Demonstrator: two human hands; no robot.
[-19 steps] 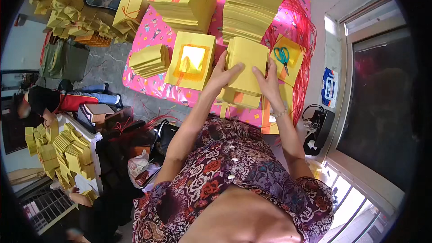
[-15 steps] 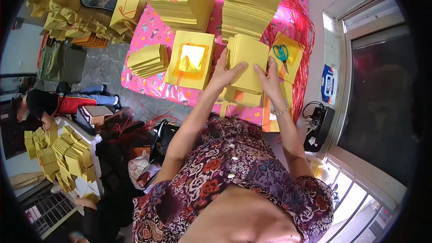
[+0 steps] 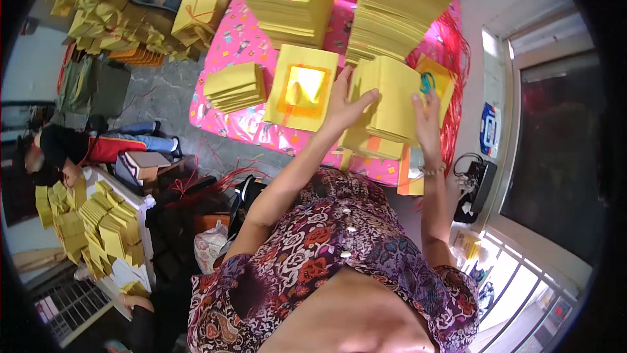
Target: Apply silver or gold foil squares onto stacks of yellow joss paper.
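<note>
A thick stack of yellow paper sheets [image 3: 392,95] lies before me on top of more yellow paper [image 3: 372,144]. My left hand [image 3: 345,106] grips its left side, thumb over the top sheet and fingers along the edge. At the right edge, my right hand [image 3: 428,124] has its fingers apart, with the thumb touching the rim of the stack. Teal-handled scissors [image 3: 427,82] lie partly behind the right fingers, on a yellow sheet [image 3: 445,85]. To the left is a yellow pile with a gold foil square framed in orange [image 3: 304,88].
A small fanned yellow bundle [image 3: 234,86] rests on the pink patterned tablecloth [image 3: 225,129]. Tall yellow stacks [image 3: 290,16] stand behind. Red strings [image 3: 457,52] hang over the right edge. At lower left, a person [image 3: 98,147] sits by a table of yellow bundles [image 3: 111,225].
The view has shifted, so the table appears farther right. My right hand has slid outward to the stack's edge, its thumb no longer lying across the top sheet. My left hand keeps its place.
</note>
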